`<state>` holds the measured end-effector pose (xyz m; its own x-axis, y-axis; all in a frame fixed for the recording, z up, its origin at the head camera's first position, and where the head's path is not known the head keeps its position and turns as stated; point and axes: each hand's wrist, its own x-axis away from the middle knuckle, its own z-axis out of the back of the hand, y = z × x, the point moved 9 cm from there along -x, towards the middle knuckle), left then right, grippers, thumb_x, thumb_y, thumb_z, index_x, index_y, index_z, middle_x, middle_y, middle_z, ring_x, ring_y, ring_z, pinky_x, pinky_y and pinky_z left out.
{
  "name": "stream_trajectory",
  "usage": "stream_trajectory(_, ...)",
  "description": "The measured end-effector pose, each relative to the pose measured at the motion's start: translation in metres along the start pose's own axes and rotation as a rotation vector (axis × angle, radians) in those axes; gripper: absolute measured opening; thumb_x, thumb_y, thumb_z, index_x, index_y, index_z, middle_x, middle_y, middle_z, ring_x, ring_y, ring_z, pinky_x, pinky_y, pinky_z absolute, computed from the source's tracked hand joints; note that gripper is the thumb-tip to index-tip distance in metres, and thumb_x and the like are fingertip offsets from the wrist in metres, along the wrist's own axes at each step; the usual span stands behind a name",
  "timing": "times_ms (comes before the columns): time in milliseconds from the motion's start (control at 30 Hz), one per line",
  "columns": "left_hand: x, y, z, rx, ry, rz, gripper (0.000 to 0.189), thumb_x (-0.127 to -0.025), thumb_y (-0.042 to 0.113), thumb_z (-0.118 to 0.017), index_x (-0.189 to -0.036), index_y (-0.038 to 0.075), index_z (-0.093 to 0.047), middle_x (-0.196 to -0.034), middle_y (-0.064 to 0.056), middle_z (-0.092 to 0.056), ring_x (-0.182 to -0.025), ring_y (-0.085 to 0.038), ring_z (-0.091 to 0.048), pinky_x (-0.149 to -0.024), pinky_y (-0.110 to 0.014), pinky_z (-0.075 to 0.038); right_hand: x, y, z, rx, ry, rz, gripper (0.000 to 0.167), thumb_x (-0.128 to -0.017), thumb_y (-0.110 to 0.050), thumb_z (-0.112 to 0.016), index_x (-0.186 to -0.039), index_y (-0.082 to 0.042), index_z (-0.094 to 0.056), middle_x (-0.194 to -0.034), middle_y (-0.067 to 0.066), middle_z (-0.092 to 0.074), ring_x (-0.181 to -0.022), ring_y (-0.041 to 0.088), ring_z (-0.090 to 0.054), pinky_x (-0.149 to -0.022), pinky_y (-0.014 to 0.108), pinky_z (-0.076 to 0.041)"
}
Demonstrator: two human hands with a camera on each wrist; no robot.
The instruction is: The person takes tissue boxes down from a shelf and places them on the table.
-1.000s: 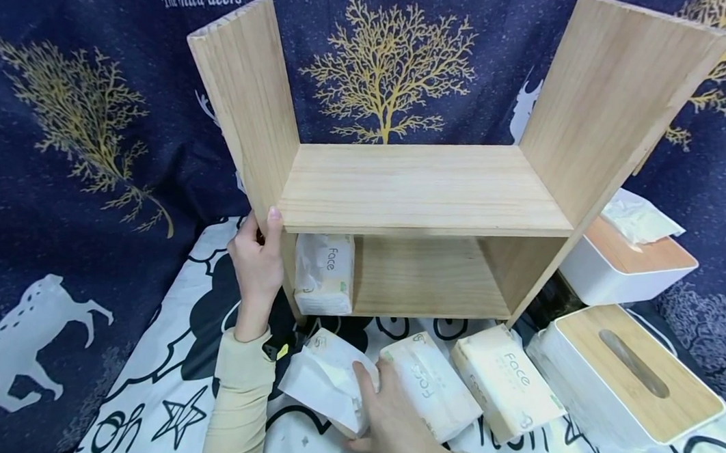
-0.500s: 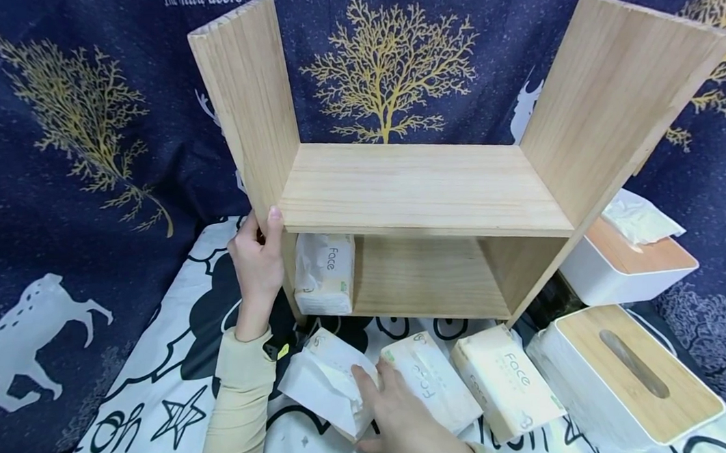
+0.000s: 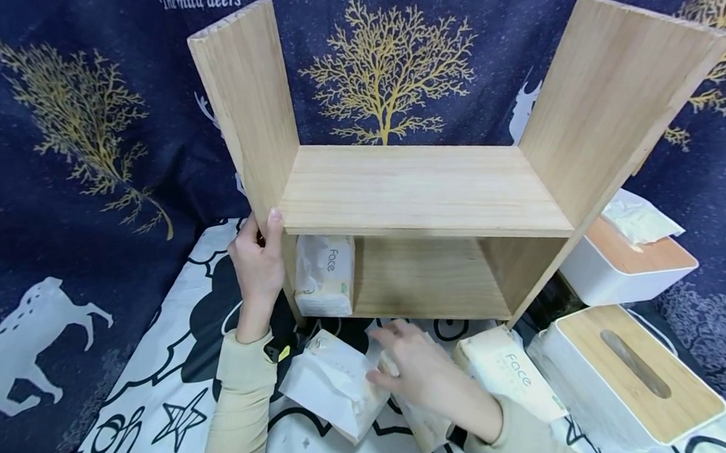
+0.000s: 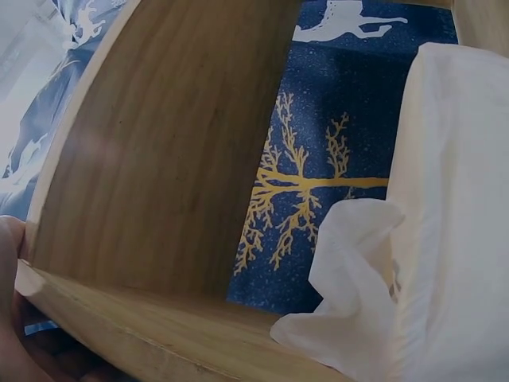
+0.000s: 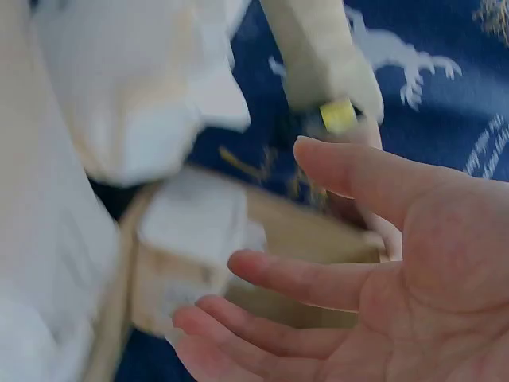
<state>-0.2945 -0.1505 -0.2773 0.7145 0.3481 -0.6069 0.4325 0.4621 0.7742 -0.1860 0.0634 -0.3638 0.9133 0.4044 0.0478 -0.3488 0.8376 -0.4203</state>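
Observation:
My left hand (image 3: 259,266) grips the left upright of a wooden shelf unit (image 3: 423,189), its thumb on the front edge. In the lower compartment, a pack of facial tissues (image 3: 325,276) stands against the left wall. My right hand (image 3: 426,374) is over the middle tissue pack (image 3: 428,428) in front of the shelf, hiding much of it. In the right wrist view its fingers (image 5: 310,282) are extended, with nothing between them. To its left lies a tissue pack (image 3: 331,385) with a sheet sticking out. On its right is another pack (image 3: 512,369) marked "Face".
On the right stands a tissue box (image 3: 629,363) with a slotted wooden lid. Behind it sits a white tissue box (image 3: 630,267) with tissue pulled out. A patterned cloth (image 3: 151,415) covers the surface, and a dark blue drape (image 3: 112,253) hangs behind.
My right hand has moved from the left pack over to the middle one. The middle pack has shifted slightly left and looks turned. My left hand and the shelf have stayed put.

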Motion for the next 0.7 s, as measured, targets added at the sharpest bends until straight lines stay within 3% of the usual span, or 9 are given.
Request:
stream_trajectory(100,0.001,-0.001,0.001,-0.003,0.01,0.002,0.042,-0.095,0.041,-0.055,-0.105,0.002,-0.069,-0.088,-0.019,-0.071,-0.065,-0.018,-0.056,-0.054,-0.015,-0.037,-0.007,0.003,0.017,-0.011,0.011,0.018,0.056,-0.087,-0.035,-0.072,-0.131,-0.004,-0.057,-0.125,0.016,-0.06,-0.107,0.03,-0.061,-0.086,0.045,-0.052)
stream_trajectory(233,0.0,-0.002,0.0,-0.002,0.019,-0.006,0.042,-0.095,0.041,-0.055,-0.104,0.002,-0.069,-0.087,-0.018,-0.071,-0.064,-0.016,-0.054,-0.054,-0.016,-0.036,-0.022,0.006,0.023,-0.045,-0.026,0.03,0.056,-0.09,-0.033,-0.069,-0.132,0.0,-0.053,-0.124,0.019,-0.06,-0.104,0.029,-0.062,-0.084,0.043,-0.052)
stream_trajectory(433,0.0,-0.002,0.0,0.0,0.028,-0.011,0.041,-0.095,0.04,-0.055,-0.102,0.002,-0.069,-0.083,-0.017,-0.07,-0.06,-0.01,-0.05,-0.053,-0.016,-0.036,-0.066,0.005,0.022,-0.094,-0.015,0.051,0.077,-0.093,-0.035,-0.065,-0.15,0.0,-0.026,-0.145,0.026,-0.042,-0.129,0.034,-0.048,-0.099,0.045,-0.045)
stream_trajectory(567,0.0,-0.002,0.0,0.002,0.026,-0.009,0.041,-0.095,0.04,-0.055,-0.099,0.002,-0.069,-0.082,-0.017,-0.069,-0.06,-0.01,-0.051,-0.053,-0.015,-0.036,-0.098,0.005,0.017,-0.168,0.022,0.058,0.085,-0.095,-0.038,-0.06,-0.153,0.001,-0.012,-0.144,0.026,-0.04,-0.13,0.034,-0.042,-0.103,0.045,-0.041)
stream_trajectory(700,0.0,0.0,0.001,0.008,0.031,-0.014,0.04,-0.095,0.039,-0.056,-0.099,0.001,-0.069,-0.084,-0.018,-0.07,-0.063,-0.014,-0.054,-0.054,-0.014,-0.037,-0.116,0.008,0.008,-0.258,0.006,0.019,0.089,-0.095,-0.042,-0.059,-0.154,-0.001,-0.006,-0.152,0.028,-0.026,-0.139,0.037,-0.03,-0.111,0.048,-0.032)
